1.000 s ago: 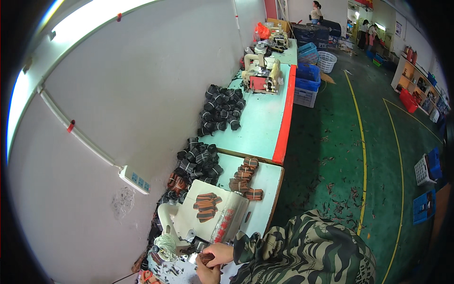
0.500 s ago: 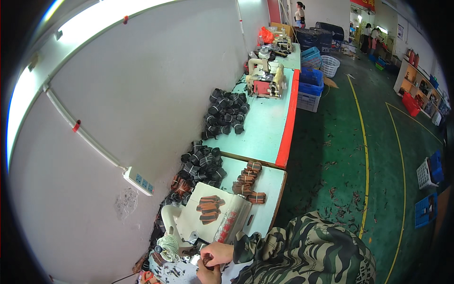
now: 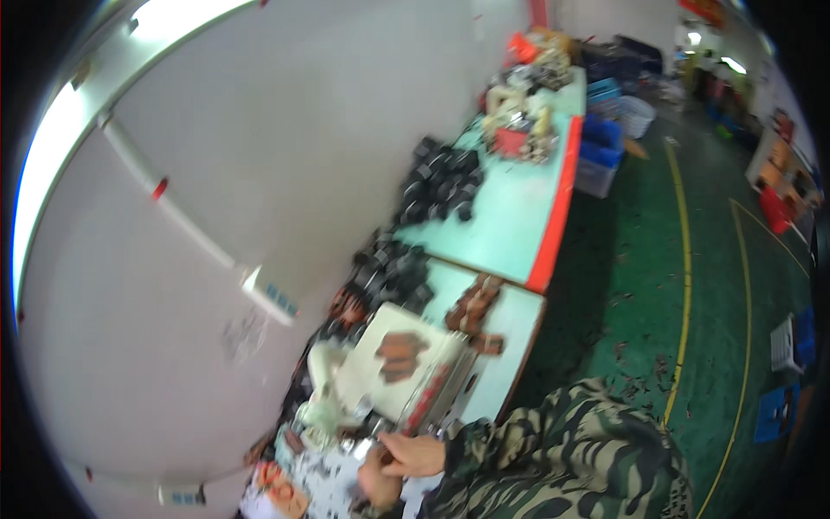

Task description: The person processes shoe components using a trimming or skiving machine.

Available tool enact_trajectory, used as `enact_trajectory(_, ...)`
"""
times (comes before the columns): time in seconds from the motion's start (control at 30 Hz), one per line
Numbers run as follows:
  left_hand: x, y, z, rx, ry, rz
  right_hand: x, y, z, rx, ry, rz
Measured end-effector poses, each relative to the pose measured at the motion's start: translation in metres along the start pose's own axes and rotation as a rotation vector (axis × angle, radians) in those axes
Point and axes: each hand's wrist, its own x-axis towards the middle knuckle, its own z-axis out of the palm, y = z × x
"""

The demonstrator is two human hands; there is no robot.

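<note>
My right hand (image 3: 417,455) reaches in from the camouflage sleeve and meets my left hand (image 3: 378,484) at the front of a cream sewing machine (image 3: 364,370). Both hands are closed, fingers together. A little brown shows between them, too small and smeared to name. Brown-and-dark striped fabric pieces (image 3: 400,355) lie on the machine's flat cream top. A pale green cone of thread (image 3: 321,415) stands left of my hands. Dark scraps (image 3: 322,470) are strewn over the white tabletop there.
Dark tied bundles (image 3: 439,180) are heaped along the wall, with brown bundles (image 3: 475,304) beyond the machine. Another sewing machine (image 3: 521,130) stands farther along the red-edged table (image 3: 553,208). Blue crates (image 3: 600,143) stand on the green floor. A power strip (image 3: 270,296) hangs on the wall.
The view has swung, so the scene sits farther right and slightly higher, and blurs. My hands remain together by the machine; the left has turned slightly.
</note>
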Motion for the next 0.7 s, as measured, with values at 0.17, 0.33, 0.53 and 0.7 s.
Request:
enact_trajectory(0.17,0.012,0.013,-0.005,0.176,-0.147,-0.056,-0.004,-0.001,-0.016,-0.115,-0.005,0.048)
enact_trajectory(0.33,0.013,0.010,-0.009,0.050,-0.257,-0.014,0.001,-0.005,-0.034,-0.016,0.076,-0.133)
enact_trajectory(0.53,-0.008,-0.016,-0.024,-0.957,-0.448,-0.518,0.011,-0.007,-0.030,0.422,-0.099,0.301)
enact_trajectory(0.7,0.004,-0.008,-0.008,-0.759,-0.313,-0.492,0.012,0.014,-0.029,0.202,0.075,0.142)
